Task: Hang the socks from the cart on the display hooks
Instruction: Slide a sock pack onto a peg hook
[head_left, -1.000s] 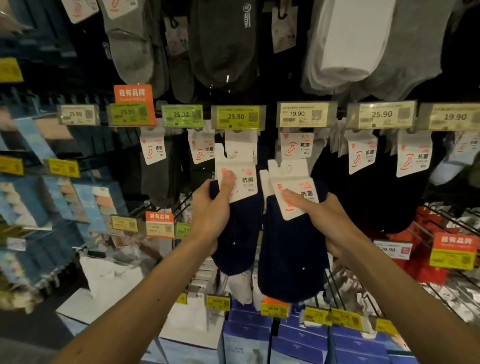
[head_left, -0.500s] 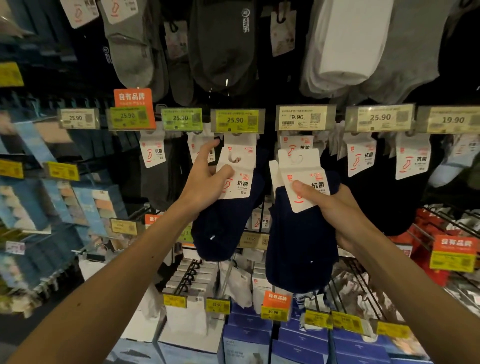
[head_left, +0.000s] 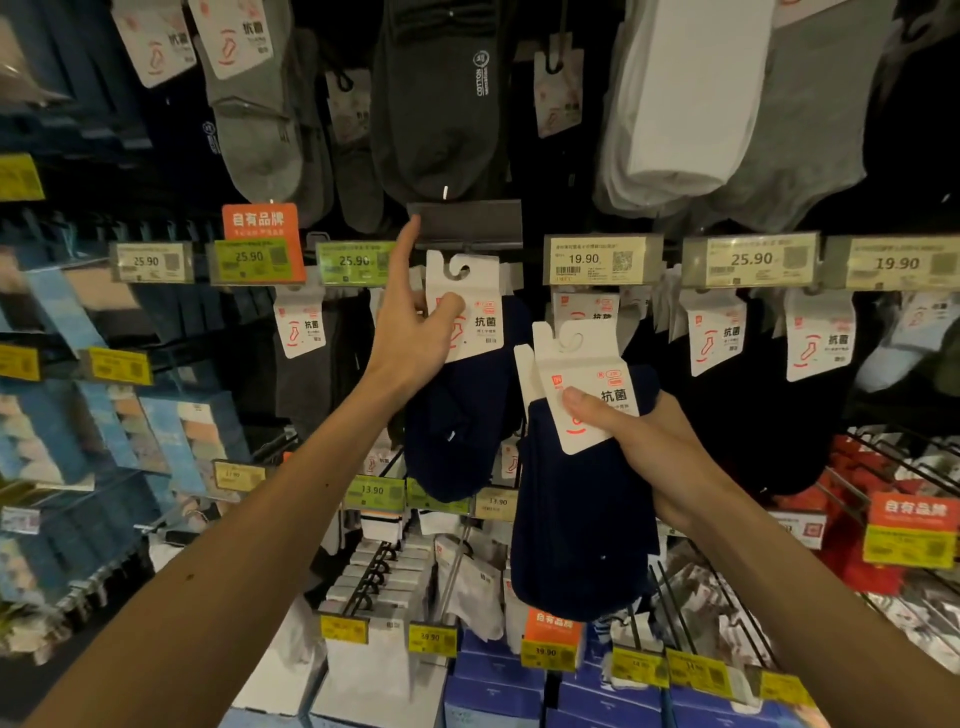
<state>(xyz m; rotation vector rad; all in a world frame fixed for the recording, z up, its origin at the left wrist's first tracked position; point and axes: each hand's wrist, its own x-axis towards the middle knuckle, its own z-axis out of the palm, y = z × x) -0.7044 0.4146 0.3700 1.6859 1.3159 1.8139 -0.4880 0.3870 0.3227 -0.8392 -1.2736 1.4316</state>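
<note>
Socks are hanging in rows all over the tall dark shop display wall (head_left: 524, 156), and more are being held up to it. The largest of these is the dark navy knitted sock pack (head_left: 576, 519), sitting at five o'clock from the centre. The right hand (head_left: 644, 447) is gripping it, with the thumb pressing across its white cardboard header card (head_left: 582, 379). Another white card edge is peeking out at that card's nine o'clock, so this hand may be carrying two packs; I cannot tell.

At eleven o'clock from it, the other navy sock pack (head_left: 462, 426) is hanging from the left hand (head_left: 415, 338), which is pinching its white notched header card (head_left: 467, 306). That hand's index finger (head_left: 405, 254) is stretching towards twelve o'clock and propping up the grey plastic price-label flap (head_left: 467, 223).

The step in hand appears to be threading the left pack on. The display hook is hiding behind flap and card, so the next move is calling for the card's notch to be lined up with the prong tip while the flap is being kept raised.

Counting: two hands are working, two navy packs are showing for certain, and six price labels are facing out in that row with one tipped up. No cart is showing.
</note>
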